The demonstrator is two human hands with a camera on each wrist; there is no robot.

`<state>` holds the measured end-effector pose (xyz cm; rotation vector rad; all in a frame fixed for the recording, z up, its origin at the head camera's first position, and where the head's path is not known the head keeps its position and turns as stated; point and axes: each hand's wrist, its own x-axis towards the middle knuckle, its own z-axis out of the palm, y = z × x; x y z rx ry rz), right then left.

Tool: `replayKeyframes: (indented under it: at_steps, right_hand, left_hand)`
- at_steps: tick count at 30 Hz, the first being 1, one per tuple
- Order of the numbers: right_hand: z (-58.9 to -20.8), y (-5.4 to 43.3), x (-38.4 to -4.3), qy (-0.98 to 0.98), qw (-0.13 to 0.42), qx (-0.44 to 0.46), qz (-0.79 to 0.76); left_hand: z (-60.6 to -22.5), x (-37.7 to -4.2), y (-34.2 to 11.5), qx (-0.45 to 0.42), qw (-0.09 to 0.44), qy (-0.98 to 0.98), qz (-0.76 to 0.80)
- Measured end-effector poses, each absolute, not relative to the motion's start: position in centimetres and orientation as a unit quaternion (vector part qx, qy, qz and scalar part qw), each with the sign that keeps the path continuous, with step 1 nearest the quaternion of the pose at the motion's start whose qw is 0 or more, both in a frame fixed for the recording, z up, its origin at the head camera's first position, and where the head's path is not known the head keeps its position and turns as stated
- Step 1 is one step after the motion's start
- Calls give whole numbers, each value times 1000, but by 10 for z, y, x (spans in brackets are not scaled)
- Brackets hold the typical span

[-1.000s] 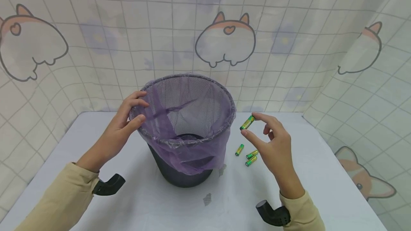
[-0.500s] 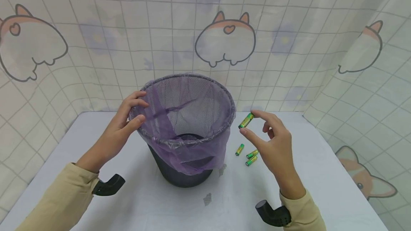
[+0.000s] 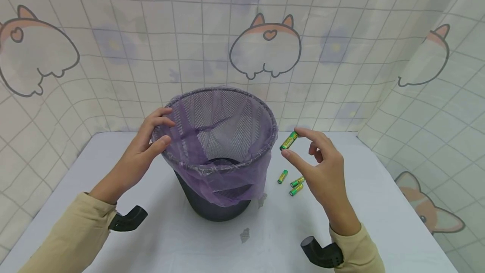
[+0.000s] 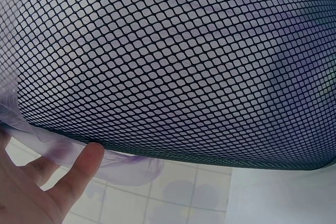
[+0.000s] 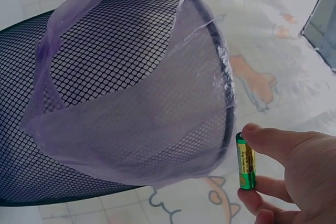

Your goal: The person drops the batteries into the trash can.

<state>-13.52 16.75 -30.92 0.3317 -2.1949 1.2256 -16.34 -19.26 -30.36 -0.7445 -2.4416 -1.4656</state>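
Note:
My right hand [image 3: 322, 163] pinches a green and yellow battery [image 3: 289, 141] by its two ends between thumb and forefinger, just off the right side of the rim of a black mesh wastebasket [image 3: 212, 207]. In the right wrist view the same battery [image 5: 246, 162] stands nearly upright between the fingertips, beside the rim. A thin purple bin liner [image 3: 242, 184] lines the basket and folds down over its outside. My left hand [image 3: 140, 151] holds the basket's left rim through the liner, with bent fingers. In the left wrist view one fingertip [image 4: 93, 153] lies against the mesh.
Three more batteries [image 3: 296, 189] lie on the white table [image 3: 341, 205] to the right of the basket. Two grey patches [image 3: 244, 235] mark the tabletop in front of it. A checked curtain [image 3: 322, 20] with corgi drawings hangs close behind and along both sides.
My right hand has shifted slightly up and left with its battery, nearer the basket rim. The left hand, the basket and the batteries on the table stay where they were.

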Motion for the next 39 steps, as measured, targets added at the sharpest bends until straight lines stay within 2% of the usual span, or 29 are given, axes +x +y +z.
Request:
replayKeyframes:
  at_steps: [14, 39]
  right_hand:
    - [-303, 161, -132, -816, 316, 149, 461]
    - [-296, 150, -132, -809, 300, 168, 476]
  left_hand:
    - [-304, -164, -193, -250, 101, -828, -492]
    - [-304, -165, -193, -253, 100, -825, -496]
